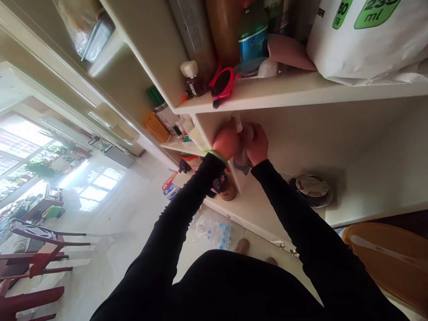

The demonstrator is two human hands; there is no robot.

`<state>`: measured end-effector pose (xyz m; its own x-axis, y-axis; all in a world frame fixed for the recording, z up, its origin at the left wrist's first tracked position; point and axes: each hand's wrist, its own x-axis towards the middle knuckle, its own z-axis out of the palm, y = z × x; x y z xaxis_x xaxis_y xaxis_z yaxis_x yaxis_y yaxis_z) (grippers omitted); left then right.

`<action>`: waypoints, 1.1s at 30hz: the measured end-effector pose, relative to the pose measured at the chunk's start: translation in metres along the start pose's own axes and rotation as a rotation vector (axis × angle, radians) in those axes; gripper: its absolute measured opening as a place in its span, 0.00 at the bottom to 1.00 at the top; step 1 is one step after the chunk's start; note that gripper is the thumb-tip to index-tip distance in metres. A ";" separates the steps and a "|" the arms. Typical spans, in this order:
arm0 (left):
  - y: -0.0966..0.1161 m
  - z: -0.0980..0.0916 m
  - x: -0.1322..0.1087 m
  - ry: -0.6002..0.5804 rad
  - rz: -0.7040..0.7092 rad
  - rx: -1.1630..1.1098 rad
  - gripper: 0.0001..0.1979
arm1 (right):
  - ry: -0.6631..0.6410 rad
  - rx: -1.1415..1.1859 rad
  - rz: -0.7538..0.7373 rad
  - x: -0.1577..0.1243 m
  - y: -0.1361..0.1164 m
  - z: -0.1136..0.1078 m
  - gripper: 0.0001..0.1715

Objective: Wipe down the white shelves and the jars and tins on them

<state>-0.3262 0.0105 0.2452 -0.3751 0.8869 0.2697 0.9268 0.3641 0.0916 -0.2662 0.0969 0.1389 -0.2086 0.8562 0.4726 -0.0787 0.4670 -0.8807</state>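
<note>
My left hand (228, 141), with a pale green bangle (218, 157) at its wrist, reaches into the lower shelf compartment below the sunglasses. Close beside it, my right hand (258, 143) has its fingers curled in. Both hands are closed and meet around something pale that I cannot make out. A small white piece (237, 122) sticks up between them. Just below the hands hangs or lies a dark grey item (242, 167), partly hidden. A brown jar (228, 191) stands beneath my left wrist.
Red-framed sunglasses (223, 83), a small dark bottle (194, 82) and a large white package (368, 49) sit on the shelf above. A round container (310, 186) is at the right. Wrapped water bottles (214, 231) lie on the floor; an orange-brown stool (384, 249) stands at lower right.
</note>
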 end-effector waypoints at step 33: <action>-0.017 0.040 -0.058 0.178 0.227 -0.026 0.23 | 0.030 -0.059 0.035 -0.021 -0.002 0.003 0.17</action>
<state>-0.3207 -0.0361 0.1894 -0.1510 0.8802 0.4500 0.9878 0.1522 0.0339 -0.2642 0.0776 0.1305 -0.1813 0.8781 0.4428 -0.0139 0.4479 -0.8940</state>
